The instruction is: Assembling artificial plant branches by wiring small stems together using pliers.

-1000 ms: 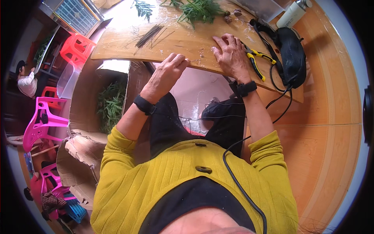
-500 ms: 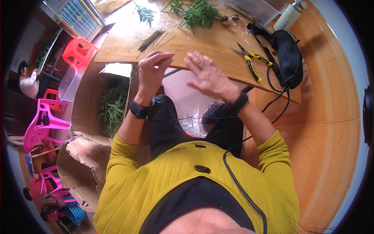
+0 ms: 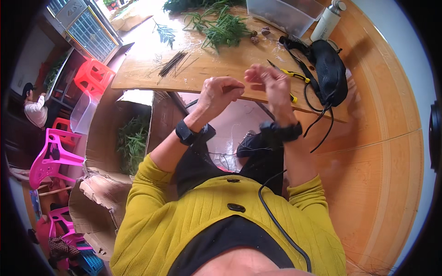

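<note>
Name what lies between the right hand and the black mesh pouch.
The head view shows pliers, partly hidden behind the right hand, and a black strap.

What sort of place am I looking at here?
Likely a room in a home or small workshop; I can't tell which. A light-brown wooden table holds green feathery sprigs and yellow-and-black pliers, and a bright-pink plastic chair stands at the left.

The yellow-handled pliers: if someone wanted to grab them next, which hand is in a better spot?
Probably the right hand: in this view it overlaps the pliers, hiding part of them. The left hand is farther off, toward the thin dark sticks.
</note>
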`<state>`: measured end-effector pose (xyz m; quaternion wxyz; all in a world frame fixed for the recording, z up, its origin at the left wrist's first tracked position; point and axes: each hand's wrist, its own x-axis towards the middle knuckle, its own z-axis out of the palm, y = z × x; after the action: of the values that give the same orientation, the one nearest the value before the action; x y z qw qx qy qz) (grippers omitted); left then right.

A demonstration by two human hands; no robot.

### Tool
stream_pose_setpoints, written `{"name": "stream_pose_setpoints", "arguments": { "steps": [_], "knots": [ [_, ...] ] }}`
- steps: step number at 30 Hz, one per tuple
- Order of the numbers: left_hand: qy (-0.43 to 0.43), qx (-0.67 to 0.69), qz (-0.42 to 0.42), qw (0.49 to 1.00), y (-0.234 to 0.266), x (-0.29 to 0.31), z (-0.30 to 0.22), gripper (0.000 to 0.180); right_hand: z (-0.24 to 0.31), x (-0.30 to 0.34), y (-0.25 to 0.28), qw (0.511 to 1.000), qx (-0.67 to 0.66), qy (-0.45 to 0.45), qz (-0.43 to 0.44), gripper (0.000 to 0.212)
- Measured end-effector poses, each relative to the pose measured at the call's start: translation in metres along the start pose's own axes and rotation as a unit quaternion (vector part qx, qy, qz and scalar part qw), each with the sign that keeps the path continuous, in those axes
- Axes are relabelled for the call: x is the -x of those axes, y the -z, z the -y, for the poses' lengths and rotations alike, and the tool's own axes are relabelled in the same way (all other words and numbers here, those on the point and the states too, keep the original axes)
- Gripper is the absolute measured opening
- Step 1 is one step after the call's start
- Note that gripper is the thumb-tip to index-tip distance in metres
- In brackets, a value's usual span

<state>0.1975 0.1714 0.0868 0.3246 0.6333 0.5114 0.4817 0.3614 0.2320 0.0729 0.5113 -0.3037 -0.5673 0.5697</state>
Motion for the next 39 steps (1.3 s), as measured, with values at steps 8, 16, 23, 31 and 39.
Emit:
{"name": "stream_pose_setpoints", "arguments": {
  "steps": [8, 16, 23, 31, 39],
  "knots": [
    [-0.088, -0.186, 0.018, 0.979, 0.023, -0.101, 0.001, 0.02, -0.027, -0.033, 0.032, 0.996, 0.073, -0.013, -0.044, 0.031],
    [-0.182, -0.379, -0.003, 0.907, -0.036, -0.207, 0.042, 0.026, -0.023, -0.033, 0.028, 0.998, 0.057, -0.005, -0.03, 0.026],
    [-0.154, -0.368, 0.006, 0.917, -0.043, -0.224, 0.073, 0.022, -0.026, -0.032, 0.028, 0.991, 0.131, -0.006, -0.04, 0.025],
    [-0.04, 0.04, 0.122, 0.991, 0.013, -0.1, 0.043, 0.018, -0.023, -0.031, 0.025, 0.993, 0.087, -0.02, -0.078, 0.027],
    [0.048, 0.1, -0.037, 0.993, 0.021, 0.043, 0.0, 0.018, 0.01, 0.021, -0.014, 0.991, 0.135, -0.019, 0.009, 0.027]
  ]
}}
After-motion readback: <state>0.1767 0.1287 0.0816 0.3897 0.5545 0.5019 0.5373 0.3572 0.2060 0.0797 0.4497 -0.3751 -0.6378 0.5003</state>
